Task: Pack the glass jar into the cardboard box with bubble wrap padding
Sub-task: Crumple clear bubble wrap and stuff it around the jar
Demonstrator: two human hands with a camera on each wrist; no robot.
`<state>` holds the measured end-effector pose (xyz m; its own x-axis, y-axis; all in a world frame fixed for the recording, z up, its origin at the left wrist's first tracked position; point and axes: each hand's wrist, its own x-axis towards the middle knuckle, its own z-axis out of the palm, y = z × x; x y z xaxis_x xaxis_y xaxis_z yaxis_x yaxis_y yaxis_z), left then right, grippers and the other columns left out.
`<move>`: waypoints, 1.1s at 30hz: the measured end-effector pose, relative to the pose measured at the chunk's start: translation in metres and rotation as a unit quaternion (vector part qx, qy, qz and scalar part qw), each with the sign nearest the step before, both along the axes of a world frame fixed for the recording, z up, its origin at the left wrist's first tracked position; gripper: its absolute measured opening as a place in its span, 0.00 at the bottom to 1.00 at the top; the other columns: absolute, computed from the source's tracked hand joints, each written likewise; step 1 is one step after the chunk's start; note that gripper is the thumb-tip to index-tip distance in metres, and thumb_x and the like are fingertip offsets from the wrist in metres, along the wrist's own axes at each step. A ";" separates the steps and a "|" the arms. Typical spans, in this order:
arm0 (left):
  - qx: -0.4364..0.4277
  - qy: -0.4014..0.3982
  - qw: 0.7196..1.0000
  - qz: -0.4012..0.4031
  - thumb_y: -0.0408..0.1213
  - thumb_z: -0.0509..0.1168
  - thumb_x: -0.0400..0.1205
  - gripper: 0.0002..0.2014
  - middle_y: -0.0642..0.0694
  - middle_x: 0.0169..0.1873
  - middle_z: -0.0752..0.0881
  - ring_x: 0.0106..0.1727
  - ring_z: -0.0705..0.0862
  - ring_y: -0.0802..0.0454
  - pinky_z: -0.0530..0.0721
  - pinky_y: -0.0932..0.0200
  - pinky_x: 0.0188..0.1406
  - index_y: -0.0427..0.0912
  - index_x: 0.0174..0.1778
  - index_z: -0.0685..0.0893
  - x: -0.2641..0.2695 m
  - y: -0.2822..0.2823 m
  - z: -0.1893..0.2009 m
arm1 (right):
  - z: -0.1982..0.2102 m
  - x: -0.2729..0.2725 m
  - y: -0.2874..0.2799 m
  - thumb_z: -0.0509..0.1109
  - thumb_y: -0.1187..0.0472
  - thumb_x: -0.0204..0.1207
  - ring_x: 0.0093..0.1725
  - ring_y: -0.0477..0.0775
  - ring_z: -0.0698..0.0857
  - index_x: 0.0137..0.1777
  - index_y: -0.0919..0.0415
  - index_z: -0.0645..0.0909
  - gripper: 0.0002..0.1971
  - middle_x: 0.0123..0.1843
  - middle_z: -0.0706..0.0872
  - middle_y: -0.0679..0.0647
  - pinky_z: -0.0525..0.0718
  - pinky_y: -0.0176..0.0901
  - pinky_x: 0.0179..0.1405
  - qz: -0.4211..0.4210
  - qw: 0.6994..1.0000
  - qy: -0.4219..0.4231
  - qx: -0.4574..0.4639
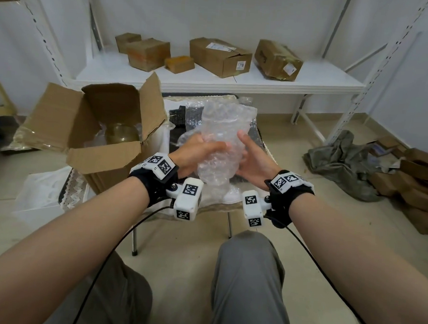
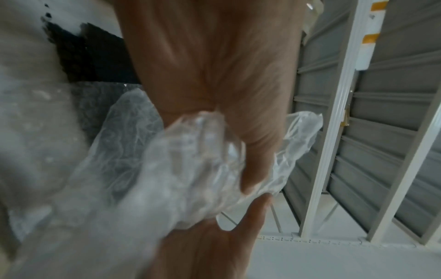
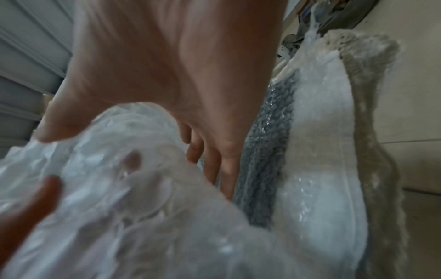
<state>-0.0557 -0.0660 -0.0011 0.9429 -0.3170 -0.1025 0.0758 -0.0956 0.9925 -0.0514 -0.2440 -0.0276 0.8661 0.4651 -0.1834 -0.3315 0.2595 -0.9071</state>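
My left hand (image 1: 192,153) and right hand (image 1: 252,159) both curl around a rolled wad of bubble wrap (image 1: 223,140), held upright above the chair. The glass jar (image 1: 124,134) already sits in the open cardboard box (image 1: 103,155) to my left. I'd keep the roll compact and tuck it into the gap beside the jar, not on top.
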 end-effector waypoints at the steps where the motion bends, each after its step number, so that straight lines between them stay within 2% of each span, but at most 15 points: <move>1: -0.017 0.013 1.000 -0.003 0.35 0.71 0.81 0.14 0.46 0.48 0.93 0.50 0.92 0.52 0.87 0.63 0.41 0.36 0.60 0.84 0.000 0.000 -0.002 | 0.001 -0.002 0.002 0.62 0.44 0.84 0.77 0.66 0.76 0.81 0.64 0.67 0.32 0.77 0.77 0.66 0.69 0.67 0.78 0.007 1.000 0.004 0.012; 3: -0.042 0.030 0.999 0.002 0.32 0.73 0.79 0.16 0.42 0.49 0.92 0.50 0.92 0.47 0.88 0.60 0.41 0.34 0.63 0.84 0.000 0.001 -0.006 | 0.001 -0.004 0.006 0.62 0.50 0.85 0.77 0.66 0.75 0.81 0.67 0.67 0.30 0.78 0.75 0.67 0.70 0.63 0.79 0.010 0.999 0.017 0.035; 7: -0.052 0.038 0.998 0.012 0.32 0.72 0.79 0.13 0.43 0.47 0.93 0.49 0.92 0.47 0.88 0.58 0.45 0.37 0.59 0.85 -0.003 0.002 -0.007 | -0.001 -0.010 0.010 0.61 0.51 0.85 0.70 0.63 0.81 0.79 0.64 0.71 0.26 0.75 0.79 0.65 0.79 0.57 0.71 -0.023 0.997 0.031 0.061; 11: -0.036 0.000 0.999 0.032 0.34 0.74 0.78 0.20 0.40 0.56 0.91 0.57 0.90 0.44 0.86 0.52 0.58 0.35 0.66 0.83 0.002 0.009 -0.017 | -0.007 -0.008 0.007 0.67 0.58 0.82 0.73 0.67 0.78 0.79 0.67 0.70 0.27 0.75 0.78 0.68 0.76 0.62 0.75 -0.057 0.995 0.035 0.070; 14: -0.019 -0.021 0.998 0.052 0.35 0.76 0.77 0.21 0.42 0.57 0.90 0.58 0.89 0.45 0.86 0.52 0.60 0.37 0.65 0.82 0.001 0.015 -0.023 | -0.008 -0.008 0.004 0.69 0.64 0.80 0.74 0.70 0.78 0.79 0.69 0.69 0.28 0.75 0.78 0.70 0.75 0.66 0.75 -0.073 0.993 0.023 0.088; 16: 0.009 -0.041 0.993 0.107 0.40 0.78 0.74 0.22 0.43 0.56 0.89 0.57 0.88 0.45 0.86 0.53 0.59 0.38 0.61 0.82 0.001 0.017 -0.027 | -0.008 -0.008 0.001 0.68 0.66 0.81 0.73 0.70 0.79 0.78 0.70 0.70 0.26 0.73 0.79 0.70 0.76 0.66 0.73 -0.081 0.993 0.014 0.086; 18: 0.046 -0.058 0.985 0.156 0.51 0.78 0.72 0.28 0.46 0.58 0.84 0.57 0.85 0.50 0.83 0.57 0.58 0.41 0.62 0.79 0.002 0.020 -0.032 | -0.009 -0.008 -0.002 0.70 0.67 0.80 0.73 0.71 0.79 0.77 0.70 0.71 0.26 0.74 0.79 0.70 0.76 0.67 0.73 -0.098 0.992 0.010 0.079; 20: 0.061 -0.024 0.984 0.167 0.68 0.70 0.71 0.37 0.51 0.62 0.79 0.61 0.80 0.54 0.78 0.55 0.65 0.48 0.68 0.75 0.002 0.023 -0.030 | -0.010 -0.008 -0.004 0.73 0.66 0.78 0.74 0.71 0.78 0.77 0.69 0.72 0.28 0.74 0.78 0.70 0.74 0.69 0.74 -0.113 0.991 0.011 0.072; 21: 0.046 0.016 0.986 0.159 0.73 0.64 0.71 0.38 0.53 0.63 0.79 0.62 0.80 0.54 0.76 0.50 0.69 0.50 0.70 0.73 0.004 0.024 -0.031 | -0.010 -0.009 -0.005 0.73 0.65 0.78 0.74 0.71 0.78 0.77 0.68 0.72 0.28 0.74 0.79 0.69 0.74 0.70 0.74 -0.120 0.990 0.013 0.068; 22: 0.024 0.051 0.988 0.146 0.74 0.59 0.74 0.36 0.54 0.60 0.81 0.60 0.81 0.52 0.75 0.47 0.70 0.51 0.69 0.73 0.002 0.024 -0.028 | -0.010 -0.009 -0.006 0.74 0.65 0.78 0.74 0.71 0.78 0.77 0.68 0.73 0.28 0.74 0.79 0.69 0.74 0.69 0.74 -0.126 0.990 0.013 0.067; 24: -0.026 0.094 0.988 0.123 0.64 0.56 0.83 0.22 0.52 0.53 0.85 0.54 0.85 0.49 0.81 0.49 0.62 0.51 0.61 0.77 -0.002 0.024 -0.024 | -0.010 -0.012 -0.007 0.75 0.62 0.77 0.75 0.71 0.77 0.77 0.67 0.73 0.29 0.74 0.79 0.68 0.73 0.70 0.75 -0.129 0.989 0.014 0.068; 26: -0.043 0.094 0.989 0.107 0.51 0.62 0.86 0.13 0.45 0.51 0.90 0.53 0.88 0.45 0.87 0.55 0.51 0.47 0.56 0.85 -0.005 0.024 -0.026 | -0.009 -0.014 -0.007 0.70 0.61 0.81 0.75 0.69 0.77 0.77 0.67 0.73 0.25 0.74 0.79 0.68 0.71 0.70 0.76 -0.128 0.989 0.015 0.074; 29: -0.049 0.060 0.990 0.119 0.35 0.69 0.82 0.09 0.40 0.48 0.91 0.47 0.88 0.46 0.88 0.58 0.41 0.39 0.56 0.88 -0.006 0.023 -0.033 | -0.008 -0.016 -0.006 0.66 0.60 0.85 0.74 0.67 0.79 0.77 0.67 0.73 0.22 0.74 0.80 0.67 0.71 0.69 0.77 -0.139 0.987 0.020 0.072; 31: -0.063 0.047 0.989 0.122 0.30 0.69 0.81 0.05 0.44 0.39 0.92 0.37 0.88 0.51 0.86 0.62 0.33 0.39 0.50 0.89 -0.004 0.022 -0.036 | -0.009 -0.016 -0.007 0.66 0.58 0.85 0.74 0.66 0.79 0.78 0.66 0.72 0.24 0.74 0.80 0.66 0.71 0.69 0.77 -0.150 0.986 0.017 0.076; 33: -0.076 0.038 0.990 0.111 0.27 0.67 0.82 0.07 0.48 0.35 0.92 0.32 0.89 0.55 0.84 0.64 0.29 0.40 0.48 0.89 -0.005 0.020 -0.036 | -0.010 -0.015 -0.008 0.66 0.57 0.85 0.73 0.65 0.81 0.78 0.66 0.71 0.25 0.73 0.81 0.65 0.73 0.69 0.75 -0.169 0.982 0.013 0.084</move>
<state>-0.0605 -0.0457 -0.0376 0.9823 -0.1203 -0.1438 0.1542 0.0815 0.9847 -0.0668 -0.2517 -0.0377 0.9724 0.1769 -0.1520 -0.2222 0.5044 -0.8344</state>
